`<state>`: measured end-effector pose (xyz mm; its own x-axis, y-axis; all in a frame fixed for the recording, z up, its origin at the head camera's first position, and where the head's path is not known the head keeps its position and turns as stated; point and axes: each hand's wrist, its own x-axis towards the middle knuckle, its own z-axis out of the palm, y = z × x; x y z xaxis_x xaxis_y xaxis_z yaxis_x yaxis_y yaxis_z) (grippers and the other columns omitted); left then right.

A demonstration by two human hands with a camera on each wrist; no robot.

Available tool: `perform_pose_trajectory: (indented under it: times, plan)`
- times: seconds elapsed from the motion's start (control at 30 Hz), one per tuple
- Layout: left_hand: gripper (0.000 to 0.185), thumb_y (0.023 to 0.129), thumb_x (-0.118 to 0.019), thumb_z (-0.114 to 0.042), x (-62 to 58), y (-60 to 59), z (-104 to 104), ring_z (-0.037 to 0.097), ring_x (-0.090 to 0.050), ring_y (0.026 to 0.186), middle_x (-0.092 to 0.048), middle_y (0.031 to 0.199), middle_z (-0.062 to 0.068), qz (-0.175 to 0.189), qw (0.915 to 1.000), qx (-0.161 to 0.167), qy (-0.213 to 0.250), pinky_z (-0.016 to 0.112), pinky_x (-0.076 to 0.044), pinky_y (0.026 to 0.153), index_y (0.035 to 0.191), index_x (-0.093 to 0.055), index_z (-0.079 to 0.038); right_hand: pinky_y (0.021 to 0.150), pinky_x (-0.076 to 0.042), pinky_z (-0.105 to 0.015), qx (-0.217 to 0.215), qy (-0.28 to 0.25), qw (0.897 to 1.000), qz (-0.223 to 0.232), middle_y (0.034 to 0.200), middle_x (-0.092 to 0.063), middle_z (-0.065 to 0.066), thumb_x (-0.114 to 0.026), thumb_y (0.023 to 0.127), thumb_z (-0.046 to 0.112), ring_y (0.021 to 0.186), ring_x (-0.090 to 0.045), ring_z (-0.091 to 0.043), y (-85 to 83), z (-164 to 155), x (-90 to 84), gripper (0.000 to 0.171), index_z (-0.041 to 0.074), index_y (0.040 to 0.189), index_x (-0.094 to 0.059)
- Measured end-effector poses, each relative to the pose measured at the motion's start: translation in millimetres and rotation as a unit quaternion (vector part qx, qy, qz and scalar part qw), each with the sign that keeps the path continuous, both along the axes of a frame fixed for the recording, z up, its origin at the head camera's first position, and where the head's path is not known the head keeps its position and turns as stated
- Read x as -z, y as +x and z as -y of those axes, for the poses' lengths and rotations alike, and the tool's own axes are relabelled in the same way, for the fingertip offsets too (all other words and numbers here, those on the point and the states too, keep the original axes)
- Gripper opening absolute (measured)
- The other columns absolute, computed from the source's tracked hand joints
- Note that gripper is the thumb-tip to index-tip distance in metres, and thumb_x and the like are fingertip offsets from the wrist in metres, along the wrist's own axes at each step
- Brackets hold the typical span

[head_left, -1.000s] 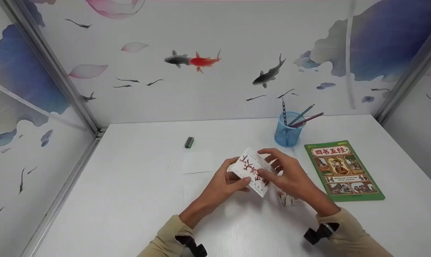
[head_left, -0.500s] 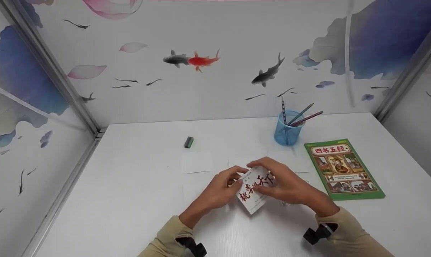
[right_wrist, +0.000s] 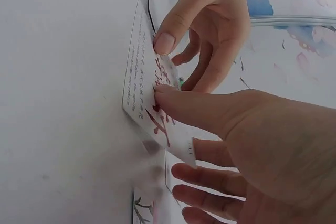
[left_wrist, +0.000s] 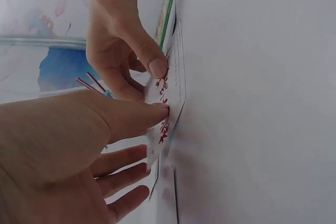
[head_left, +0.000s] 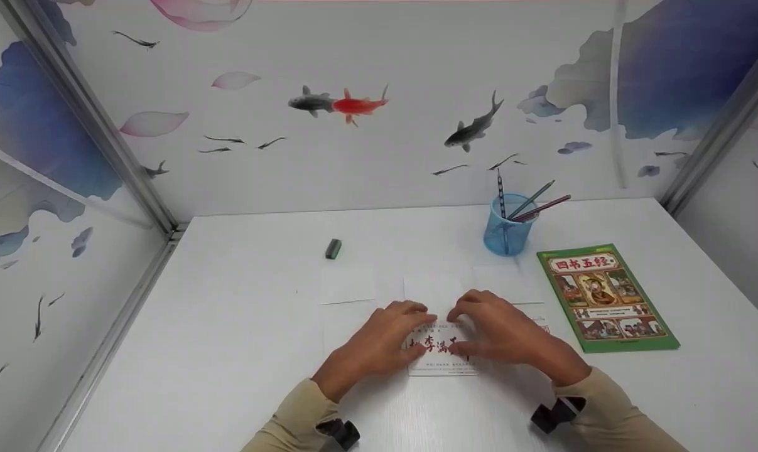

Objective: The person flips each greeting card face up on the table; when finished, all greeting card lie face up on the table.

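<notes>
- Head: left hand (head_left: 385,334) and right hand (head_left: 501,328), fingers loosely bent, pinch the card (head_left: 441,364) between them, partly covering its lettering (head_left: 441,344);
- Left wrist: both thumbs press its face; book (left_wrist: 167,17) mostly hidden;
- Right wrist: branch print (right_wrist: 142,211) shows below, cut off.

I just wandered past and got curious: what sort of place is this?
Probably a small desk booth, perhaps for study or demonstrations. A white table backs onto a fish-printed panel edged by metal posts, and holds a blue pencil cup and a green-edged book.
</notes>
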<state>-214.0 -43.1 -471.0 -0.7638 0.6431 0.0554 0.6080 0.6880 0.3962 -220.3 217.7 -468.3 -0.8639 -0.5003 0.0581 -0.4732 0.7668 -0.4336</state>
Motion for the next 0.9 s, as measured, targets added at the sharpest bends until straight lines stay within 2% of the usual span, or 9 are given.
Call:
perform_pose_trajectory:
  times: [0.13, 0.37, 0.53, 0.63, 0.7, 0.8, 0.9]
  plan:
    - [0.047, 0.108, -0.066, -0.025, 3.5, -0.8, 0.8, 0.026, -0.05, 0.154, -0.053, 0.165, 0.006, -0.008, 0.9996, 0.007, -0.027, 0.05, -0.047, 0.123, 0.154, -0.062, -0.018, 0.108, -0.054, -0.059, -0.001, 0.01, 1.0, -0.006, 0.132, -0.069, -0.005, -0.091, 0.088, 0.035, 0.127, -0.065, -0.032, -2.2, 1.0, 1.9, 0.038, 0.019, 0.12, -0.078]
    - [0.045, 0.111, -0.061, -0.023, 7.0, -7.3, -0.1, 0.026, -0.045, 0.159, -0.047, 0.17, 0.007, -0.014, 0.9994, 0.009, -0.029, 0.05, -0.045, 0.125, 0.156, -0.059, -0.018, 0.111, -0.048, -0.065, 0.018, 0.028, 0.999, -0.012, 0.145, -0.066, -0.008, -0.088, 0.091, 0.038, 0.138, -0.059, -0.036, -4.5, 0.9, 3.8, 0.047, 0.017, 0.131, -0.074]
    - [0.046, 0.112, -0.06, -0.024, 8.3, -8.3, -1.7, 0.026, -0.043, 0.16, -0.043, 0.173, 0.008, -0.023, 0.9989, 0.008, -0.041, 0.049, -0.045, 0.125, 0.157, -0.058, -0.018, 0.111, -0.045, -0.068, 0.027, 0.026, 0.999, -0.01, 0.147, -0.066, -0.008, -0.087, 0.092, 0.039, 0.14, -0.058, -0.037, -6.2, -1.3, 5.4, 0.044, 0.02, 0.129, -0.074]
    - [0.05, 0.113, -0.059, -0.027, 5.9, -8.8, 0.5, 0.025, -0.037, 0.163, -0.037, 0.176, 0.008, -0.004, 0.9994, 0.01, -0.034, 0.05, -0.042, 0.127, 0.162, -0.052, -0.018, 0.11, -0.046, -0.067, 0.029, 0.019, 0.999, -0.019, 0.146, -0.066, -0.009, -0.088, 0.091, 0.038, 0.14, -0.058, -0.037, -7.0, -1.7, 5.9, 0.042, 0.021, 0.127, -0.075]
    - [0.053, 0.113, -0.057, -0.028, 3.6, -9.7, 6.3, 0.025, -0.033, 0.165, -0.034, 0.178, 0.008, 0.018, 0.9996, 0.018, -0.014, 0.052, -0.04, 0.129, 0.165, -0.047, -0.018, 0.111, -0.046, -0.067, 0.026, 0.011, 0.999, -0.034, 0.148, -0.064, -0.011, -0.088, 0.092, 0.036, 0.141, -0.057, -0.038, -6.2, -0.3, 6.2, 0.045, 0.019, 0.131, -0.074]
    - [0.058, 0.113, -0.058, -0.03, -0.6, -11.0, 24.2, 0.025, -0.029, 0.167, -0.032, 0.179, 0.007, 0.052, 0.9982, 0.024, 0.017, 0.055, -0.034, 0.132, 0.168, -0.042, -0.02, 0.115, -0.045, -0.068, 0.014, -0.013, 0.999, -0.051, 0.152, -0.061, -0.013, -0.087, 0.093, 0.034, 0.143, -0.056, -0.037, -2.7, 6.2, 4.9, 0.051, 0.018, 0.138, -0.07]
    - [0.059, 0.11, -0.065, -0.032, -3.2, -11.8, 47.7, 0.028, -0.029, 0.167, -0.036, 0.177, 0.008, 0.07, 0.9965, 0.017, 0.041, 0.058, -0.032, 0.132, 0.165, -0.047, -0.02, 0.118, -0.045, -0.065, -0.006, -0.037, 0.998, -0.051, 0.153, -0.061, -0.011, -0.084, 0.096, 0.034, 0.144, -0.055, -0.034, 1.1, 16.9, 1.7, 0.048, 0.018, 0.139, -0.07]
